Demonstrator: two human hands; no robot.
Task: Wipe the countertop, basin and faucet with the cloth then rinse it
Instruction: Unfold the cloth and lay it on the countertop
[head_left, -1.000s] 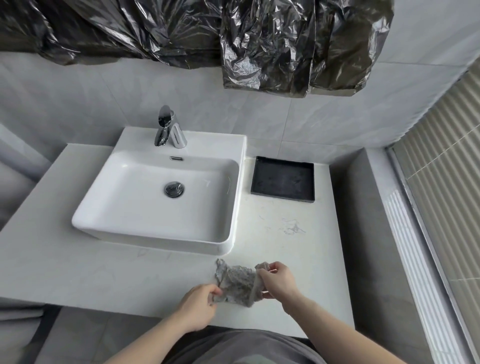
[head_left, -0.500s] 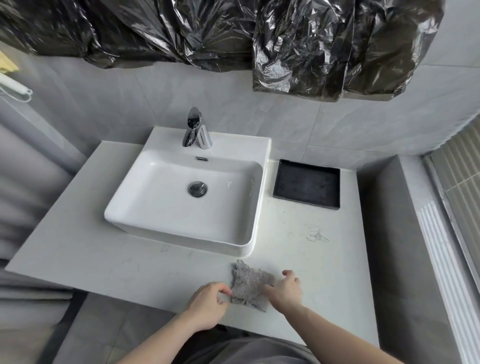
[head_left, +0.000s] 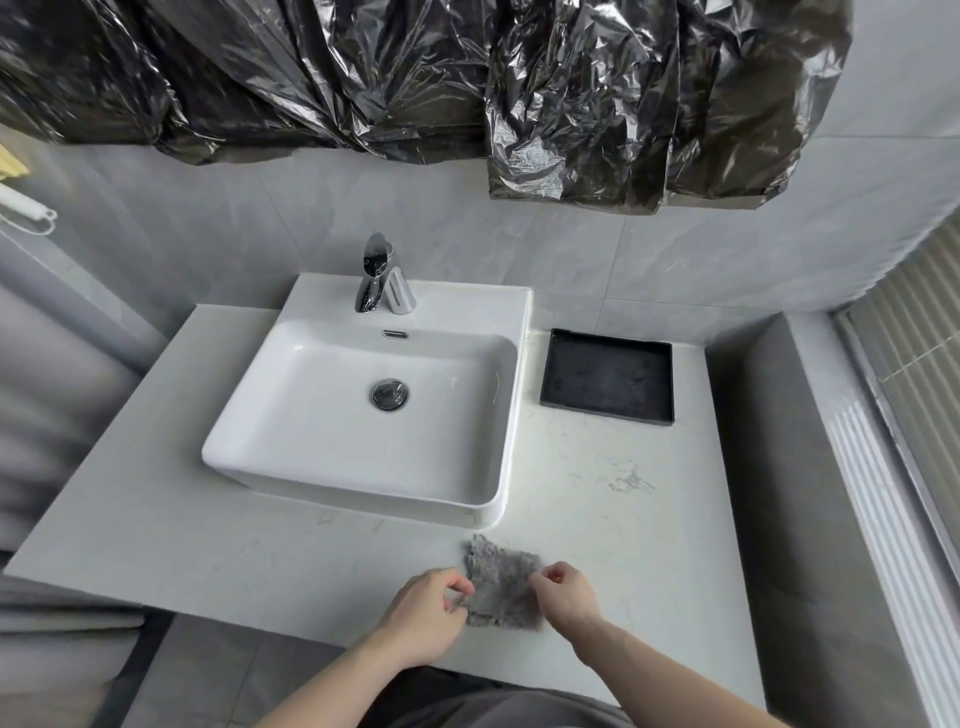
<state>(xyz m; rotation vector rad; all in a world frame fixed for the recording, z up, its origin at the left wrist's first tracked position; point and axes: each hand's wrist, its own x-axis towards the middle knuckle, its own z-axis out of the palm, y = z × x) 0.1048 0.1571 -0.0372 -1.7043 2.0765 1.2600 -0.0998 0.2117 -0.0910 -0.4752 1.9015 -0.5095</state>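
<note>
- The left hand (head_left: 423, 613) is bare: no glove, ring or watch shows.
- The right hand (head_left: 566, 597) is bare as well, wrist uncovered.
- Both forearms are bare all the way to the near edge of the view; no sleeve shows on them.
- A grey garment (head_left: 498, 706) of plain cloth covers the body between the arms.

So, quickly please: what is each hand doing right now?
Left hand: pinches the left edge of the cloth.
Right hand: pinches the cloth's right edge.
</note>
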